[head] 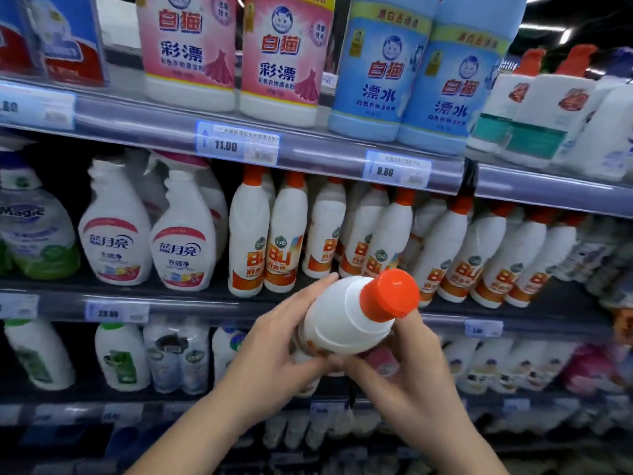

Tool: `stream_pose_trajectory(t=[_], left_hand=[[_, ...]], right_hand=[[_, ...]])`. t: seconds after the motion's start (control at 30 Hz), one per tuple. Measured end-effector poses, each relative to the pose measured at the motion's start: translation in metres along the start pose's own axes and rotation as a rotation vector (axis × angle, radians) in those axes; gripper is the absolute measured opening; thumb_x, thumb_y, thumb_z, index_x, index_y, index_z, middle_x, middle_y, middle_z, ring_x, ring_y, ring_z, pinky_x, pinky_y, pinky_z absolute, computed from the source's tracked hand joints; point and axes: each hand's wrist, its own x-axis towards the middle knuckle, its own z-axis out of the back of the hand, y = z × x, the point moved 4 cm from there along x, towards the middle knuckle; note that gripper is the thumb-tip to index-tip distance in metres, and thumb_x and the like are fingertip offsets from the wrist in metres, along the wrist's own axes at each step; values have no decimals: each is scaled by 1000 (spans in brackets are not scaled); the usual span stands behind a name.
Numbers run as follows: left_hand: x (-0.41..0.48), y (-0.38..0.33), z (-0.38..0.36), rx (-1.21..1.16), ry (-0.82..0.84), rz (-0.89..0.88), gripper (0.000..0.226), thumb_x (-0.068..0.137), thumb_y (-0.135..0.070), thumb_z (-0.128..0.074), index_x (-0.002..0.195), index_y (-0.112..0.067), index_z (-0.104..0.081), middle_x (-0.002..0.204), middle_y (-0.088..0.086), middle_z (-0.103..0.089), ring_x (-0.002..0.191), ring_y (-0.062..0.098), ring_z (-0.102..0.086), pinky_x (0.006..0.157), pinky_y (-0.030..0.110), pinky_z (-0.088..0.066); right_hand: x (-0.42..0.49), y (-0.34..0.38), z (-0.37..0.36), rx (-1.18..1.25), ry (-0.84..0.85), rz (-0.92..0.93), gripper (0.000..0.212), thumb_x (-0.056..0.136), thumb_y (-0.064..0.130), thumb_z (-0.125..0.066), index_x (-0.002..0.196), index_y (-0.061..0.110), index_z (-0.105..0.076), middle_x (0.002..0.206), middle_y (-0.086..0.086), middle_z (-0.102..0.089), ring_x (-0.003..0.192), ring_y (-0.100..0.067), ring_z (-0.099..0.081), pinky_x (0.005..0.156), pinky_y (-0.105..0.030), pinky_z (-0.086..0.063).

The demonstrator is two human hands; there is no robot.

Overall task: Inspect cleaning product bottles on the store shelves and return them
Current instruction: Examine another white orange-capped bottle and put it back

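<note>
Both hands grip the white bottle (pixel 346 323): left hand (pixel 274 351) wraps its body, right hand (pixel 407 365) cups beneath the neck. Its long axis tilts, orange cap (pixel 390 293) pointing up-right toward the matching bottle row (pixel 376 234). The bottle sits just below and in front of that row.

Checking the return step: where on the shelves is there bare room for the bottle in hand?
The held bottle would likely fit on the middle shelf's front strip right of the two front 84 bottles, ahead of a set-back one. Top shelf: a gap between cartons and pink bottles. Elsewhere it is packed.
</note>
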Motion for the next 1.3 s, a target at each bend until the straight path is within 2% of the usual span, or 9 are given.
stream_pose_trajectory(t=[0.2, 0.3, 0.5, 0.57, 0.7, 0.87, 1.03, 1.13, 1.3], left_hand=[[2, -4, -9, 41, -80, -73, 67, 75, -28, -86, 133, -50, -60, 127, -27, -70, 117, -2, -67, 92, 10, -50], [8, -5, -17, 52, -125, -47, 64, 70, -17, -84, 120, -53, -66, 112, -28, -75, 102, -5, -71, 82, 9, -52], [30, -29, -22, 68, -153, -89, 56, 79, -28, -88, 125, -52, -66, 118, -28, -75, 109, -5, -71, 89, 8, -52], [32, -36, -25, 116, -140, -77, 49, 82, -49, -87, 126, -52, -66, 118, -27, -75, 108, -4, -72, 87, 9, -53], [30, -31, -33, 129, -97, 123, 58, 73, -59, -86, 126, -54, -65, 110, -21, -79, 99, 4, -76, 85, 26, -60], [27, -27, -41, -223, -9, 336, 87, 80, -57, -83, 154, -55, -36, 134, -2, -73, 119, 23, -73, 98, 46, -61], [31, -24, -46, -495, -43, 418, 85, 83, -42, -84, 154, -54, -39, 135, 11, -73, 118, 38, -72, 97, 52, -60], [30, -21, -50, -637, -85, 475, 68, 90, -32, -77, 148, -52, -50, 133, 15, -73, 113, 39, -74, 93, 50, -62], [34, -23, -62, -852, -95, 582, 52, 81, -49, -73, 131, -37, -70, 118, 20, -77, 91, 34, -79, 73, 43, -66]], right_hand=[[-1, 3, 18, 81, 108, 34, 68, 92, 35, -83, 150, 43, -49, 145, 15, -63, 134, -14, -64, 104, -30, -55], [5, 3, 29, 95, 109, 72, 69, 89, 35, -86, 149, 38, -52, 147, 16, -62, 137, -15, -61, 107, -30, -54], [16, -14, 46, 247, 117, 67, 68, 90, 33, -85, 148, 45, -52, 144, 13, -65, 134, -15, -64, 103, -29, -56], [23, -23, 47, 366, 124, 14, 67, 89, 34, -85, 148, 44, -53, 141, 10, -68, 129, -15, -67, 99, -27, -58], [40, -41, 49, 502, 104, -133, 54, 87, 34, -80, 135, 48, -61, 120, 9, -78, 107, -14, -77, 82, -27, -64], [55, -71, 32, 592, 126, -459, 54, 81, 47, -87, 128, 28, -69, 106, -2, -84, 95, -22, -82, 86, -56, -66], [56, -90, 23, 688, 197, -536, 57, 85, 51, -80, 137, 31, -66, 114, 2, -83, 104, -21, -81, 88, -45, -67], [49, -95, 15, 790, 278, -575, 52, 92, 42, -74, 142, 35, -63, 125, -3, -79, 112, -27, -78, 93, -48, -65], [46, -102, 13, 714, 224, -715, 51, 83, 59, -75, 127, 32, -72, 110, -7, -83, 96, -30, -82, 76, -42, -66]])
